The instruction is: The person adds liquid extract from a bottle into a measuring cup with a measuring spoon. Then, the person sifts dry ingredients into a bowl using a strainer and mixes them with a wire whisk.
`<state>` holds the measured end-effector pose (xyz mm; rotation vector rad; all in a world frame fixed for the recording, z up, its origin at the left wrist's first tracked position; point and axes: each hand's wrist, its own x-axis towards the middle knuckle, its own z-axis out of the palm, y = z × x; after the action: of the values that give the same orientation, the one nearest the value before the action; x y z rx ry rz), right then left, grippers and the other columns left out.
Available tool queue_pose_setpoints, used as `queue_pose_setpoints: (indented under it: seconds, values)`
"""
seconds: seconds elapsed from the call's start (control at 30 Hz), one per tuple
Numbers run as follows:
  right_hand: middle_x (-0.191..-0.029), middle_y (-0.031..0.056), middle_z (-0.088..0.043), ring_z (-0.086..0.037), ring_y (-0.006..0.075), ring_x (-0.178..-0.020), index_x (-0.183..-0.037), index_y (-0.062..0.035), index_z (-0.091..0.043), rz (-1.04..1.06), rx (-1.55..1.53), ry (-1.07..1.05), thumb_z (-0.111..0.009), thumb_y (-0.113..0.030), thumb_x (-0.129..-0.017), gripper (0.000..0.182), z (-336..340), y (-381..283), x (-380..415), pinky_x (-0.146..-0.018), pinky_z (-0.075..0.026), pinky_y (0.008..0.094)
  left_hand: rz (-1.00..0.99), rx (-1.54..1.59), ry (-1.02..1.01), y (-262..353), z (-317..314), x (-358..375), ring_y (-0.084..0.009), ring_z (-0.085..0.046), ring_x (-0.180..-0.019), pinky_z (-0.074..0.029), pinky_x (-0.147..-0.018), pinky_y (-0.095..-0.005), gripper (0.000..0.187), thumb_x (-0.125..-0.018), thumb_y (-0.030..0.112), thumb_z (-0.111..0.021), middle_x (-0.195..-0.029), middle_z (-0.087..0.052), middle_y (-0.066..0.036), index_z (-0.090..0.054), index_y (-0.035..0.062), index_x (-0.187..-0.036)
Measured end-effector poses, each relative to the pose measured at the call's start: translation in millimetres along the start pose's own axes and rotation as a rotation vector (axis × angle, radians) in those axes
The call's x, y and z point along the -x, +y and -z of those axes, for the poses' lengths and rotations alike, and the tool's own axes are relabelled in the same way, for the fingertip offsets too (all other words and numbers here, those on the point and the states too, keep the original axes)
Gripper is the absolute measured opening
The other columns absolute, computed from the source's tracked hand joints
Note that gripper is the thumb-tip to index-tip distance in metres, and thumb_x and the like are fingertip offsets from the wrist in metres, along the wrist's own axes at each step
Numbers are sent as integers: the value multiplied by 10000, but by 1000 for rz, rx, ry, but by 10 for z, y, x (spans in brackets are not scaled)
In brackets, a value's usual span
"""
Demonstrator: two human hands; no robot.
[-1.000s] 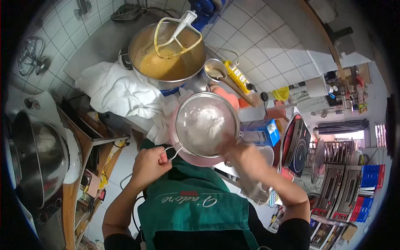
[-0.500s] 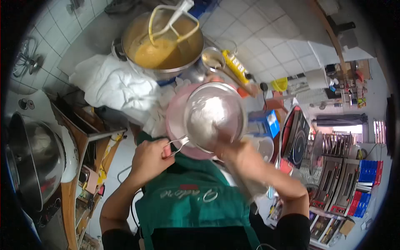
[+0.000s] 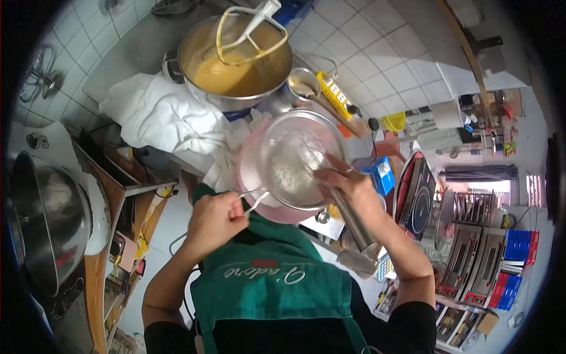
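Observation:
My left hand (image 3: 217, 219) is closed round the wire handle of a metal sieve (image 3: 339, 138). White flour (image 3: 289, 177) lies inside the sieve, which is held over a pink bowl (image 3: 247, 156). A whisk (image 3: 351, 221) is in my right hand (image 3: 354, 189), gripped near where its wires begin. Its wires reach down into the flour, and its thick metal handle points back toward me. Some pale powder shows in the bowl beside the sieve; the sieve hides the rest of the bowl's inside.
Behind the bowl stands a large steel mixing bowl (image 3: 183, 62) of yellow-brown batter, with a coated beater (image 3: 253, 35) above it. A white cloth (image 3: 159, 118) lies to its left. A small metal cup (image 3: 303, 82) and a yellow power strip (image 3: 336, 94) are at the back right.
The whisk and my right hand were blurred by motion and are now sharp, with the wires visible in the sieve. My left hand keeps its hold on the handle.

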<state>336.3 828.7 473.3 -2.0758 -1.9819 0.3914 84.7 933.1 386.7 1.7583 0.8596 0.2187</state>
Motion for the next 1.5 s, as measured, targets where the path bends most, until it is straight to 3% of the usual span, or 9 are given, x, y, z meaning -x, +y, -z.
queue_pose_setpoints:
  seconds: [0.3, 0.4, 0.67, 0.73, 0.87, 0.97, 1.03, 1.13, 1.5]
  values:
    - [-1024, 170, -658, -675, 308, -853, -1053, -48, -650, 269, -23, -87, -571, -39, -792, 273, -41, -122, 144, -713, -560, 371, 7, -56, 57, -36, 140, -11, -205, -581, -485, -429, -477, -315, 199, -689, 116, -725, -543, -576, -82, -544, 39, -660]
    - [-1092, 223, -629, -678, 315, -893, -979, -71, -668, -160, -84, -294, -610, -77, -815, 174, 41, 29, 56, -732, -562, 376, -59, -76, 44, -28, 44, 40, -249, -606, -515, -448, -502, -339, 167, -680, 106, -710, -555, -590, -97, -556, 42, -669]
    - [-955, 150, -681, -688, 250, -860, -1024, -58, -640, -113, -41, -132, -599, -65, -783, 245, 92, 97, -28, -734, -563, 350, -61, -54, 50, -70, 219, -92, -229, -600, -496, -449, -497, -339, 156, -662, 92, -710, -530, -576, -92, -561, 46, -659]
    - [-922, 161, -676, -687, 263, -807, -1028, -52, -631, 305, -42, -27, -595, -48, -768, 263, -49, -187, 126, -694, -563, 344, -54, -93, 52, 3, 298, -106, -229, -592, -478, -447, -491, -333, 155, -665, 88, -709, -529, -579, -90, -560, 45, -658]
    - [-930, 144, -672, -680, 264, -816, -1012, -26, -640, -68, 2, -106, -622, -46, -728, 285, 105, 156, -61, -698, -550, 349, -110, -60, 17, 15, 187, -127, -138, -553, -433, -393, -438, -281, 226, -723, 128, -723, -507, -569, -72, -536, 37, -635]
    - [-841, 93, -673, -668, 237, -753, -1001, -23, -646, 211, 24, -66, -609, -11, -749, 255, 18, -151, 76, -673, -551, 345, -84, -4, 2, -11, 197, -106, -125, -542, -428, -387, -437, -271, 233, -726, 105, -726, -500, -561, -62, -522, 33, -640]
    - [-837, 83, -678, -668, 251, -802, -1034, -36, -649, -189, -106, -191, -625, -25, -761, 275, 125, -75, -51, -741, -540, 371, -101, 34, 11, -92, 115, -52, -119, -542, -438, -390, -441, -268, 240, -727, 100, -730, -502, -557, -58, -517, 29, -642]
    - [-837, 117, -677, -671, 271, -704, -1013, -18, -634, 297, 8, -6, -626, -41, -793, 222, -80, 2, 107, -650, -546, 342, -57, 39, 16, -88, 242, -192, -102, -550, -473, -394, -443, -262, 236, -737, 87, -726, -514, -558, -58, -516, 22, -651]
    - [-856, 162, -664, -679, 268, -750, -998, -31, -635, -101, -51, -155, -581, -11, -754, 250, 58, 97, 0, -687, -553, 341, 37, 41, -13, -41, 220, -138, -230, -605, -517, -454, -519, -339, 163, -684, 129, -702, -562, -599, -79, -561, 48, -678]
